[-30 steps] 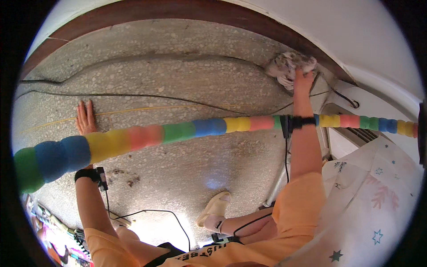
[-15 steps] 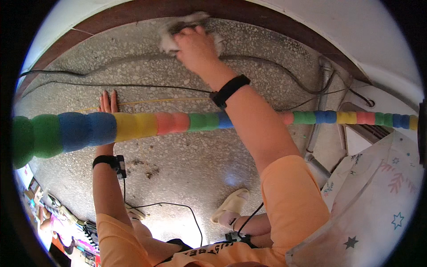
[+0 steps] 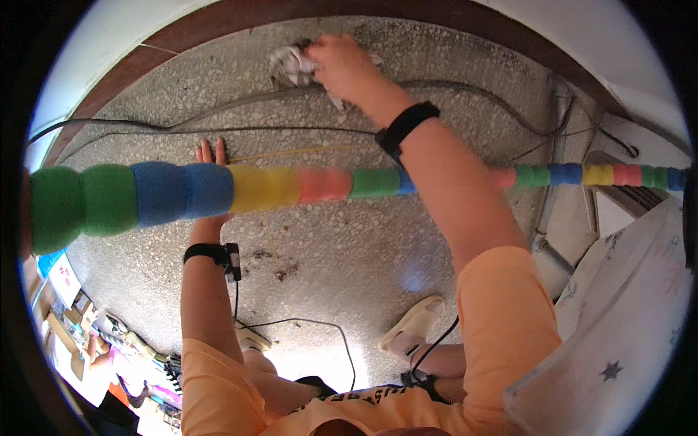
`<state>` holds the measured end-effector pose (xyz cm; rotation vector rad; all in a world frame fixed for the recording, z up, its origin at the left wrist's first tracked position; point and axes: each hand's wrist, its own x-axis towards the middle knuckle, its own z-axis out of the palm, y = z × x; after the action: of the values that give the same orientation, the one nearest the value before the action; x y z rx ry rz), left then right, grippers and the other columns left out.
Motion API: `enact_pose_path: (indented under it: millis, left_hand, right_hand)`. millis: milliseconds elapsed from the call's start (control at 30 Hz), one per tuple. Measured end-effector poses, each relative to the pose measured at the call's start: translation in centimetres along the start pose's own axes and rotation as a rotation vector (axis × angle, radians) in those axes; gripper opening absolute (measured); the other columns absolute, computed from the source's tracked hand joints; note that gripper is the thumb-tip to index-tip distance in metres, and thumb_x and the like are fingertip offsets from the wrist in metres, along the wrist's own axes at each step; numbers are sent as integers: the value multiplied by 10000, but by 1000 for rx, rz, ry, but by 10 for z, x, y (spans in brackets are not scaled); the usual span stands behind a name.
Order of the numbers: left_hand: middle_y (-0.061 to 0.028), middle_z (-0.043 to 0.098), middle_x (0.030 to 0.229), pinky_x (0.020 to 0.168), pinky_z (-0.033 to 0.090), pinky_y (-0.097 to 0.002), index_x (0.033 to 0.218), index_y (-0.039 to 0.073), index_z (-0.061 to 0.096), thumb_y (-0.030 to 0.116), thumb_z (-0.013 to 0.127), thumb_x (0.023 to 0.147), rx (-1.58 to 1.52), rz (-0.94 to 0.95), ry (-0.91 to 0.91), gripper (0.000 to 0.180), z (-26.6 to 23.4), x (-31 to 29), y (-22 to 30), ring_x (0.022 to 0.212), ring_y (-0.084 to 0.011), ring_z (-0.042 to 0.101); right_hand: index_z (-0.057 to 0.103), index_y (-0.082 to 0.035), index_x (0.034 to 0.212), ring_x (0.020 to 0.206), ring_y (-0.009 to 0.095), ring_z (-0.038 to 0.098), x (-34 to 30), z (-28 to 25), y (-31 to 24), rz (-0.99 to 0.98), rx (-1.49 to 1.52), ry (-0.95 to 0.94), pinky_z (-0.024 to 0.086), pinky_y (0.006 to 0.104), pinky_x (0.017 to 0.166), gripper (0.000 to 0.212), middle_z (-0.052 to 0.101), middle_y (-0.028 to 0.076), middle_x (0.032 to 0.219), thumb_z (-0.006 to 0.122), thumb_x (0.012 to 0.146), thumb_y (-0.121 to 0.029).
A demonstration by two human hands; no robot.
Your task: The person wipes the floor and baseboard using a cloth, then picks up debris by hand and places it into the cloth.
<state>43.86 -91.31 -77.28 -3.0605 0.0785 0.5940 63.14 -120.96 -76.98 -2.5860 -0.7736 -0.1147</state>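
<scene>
My right hand (image 3: 342, 67) is closed around a crumpled, dirty whitish rag (image 3: 292, 67), pressed to the speckled stone floor (image 3: 327, 240) close to the wall's dark brown skirting. Just below it, a thick black cable (image 3: 254, 98) runs across the floor. My left hand (image 3: 211, 151) rests on the floor with fingers stretched out, near a thin yellow cord (image 3: 291, 152). A foam-covered bar (image 3: 265, 189) in green, blue, yellow and pink crosses in front of that hand and hides its palm.
Dark crumbs (image 3: 280, 270) lie on the floor between my arms. A grey pipe (image 3: 554, 163) runs along the right side, beside a patterned white curtain (image 3: 618, 327). A thin black cable (image 3: 320, 320) loops near my slippers (image 3: 413, 322). Clutter and a person (image 3: 123, 363) appear at lower left.
My right hand and the rag have moved slightly, and the rag's shape has changed under the fingers. The whole view has shifted, and my left hand stays planted on the floor.
</scene>
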Motion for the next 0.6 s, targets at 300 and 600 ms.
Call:
enact_pose_path:
  millis: [300,600]
  left_hand:
    - [-270,99,1526,1138,41,-503,1471,100,240,569,826,520,-593,104,-123,1212,-4,-3,4,1414,-434,51]
    - [-253,-62,1540,1089,-40,-593,1515,183,86,641,784,574,-376,109,66,1258,1,-6,3,1419,-407,-130]
  right_hand:
    - [505,-49,1216,922,160,580,-137,-156,-31,926,931,875,505,293,738,384,595,85,1055,564,839,-98]
    - [422,-62,1317,1080,262,506,-336,-40,-102,1012,180,424,431,404,906,472,489,133,1261,552,881,-187]
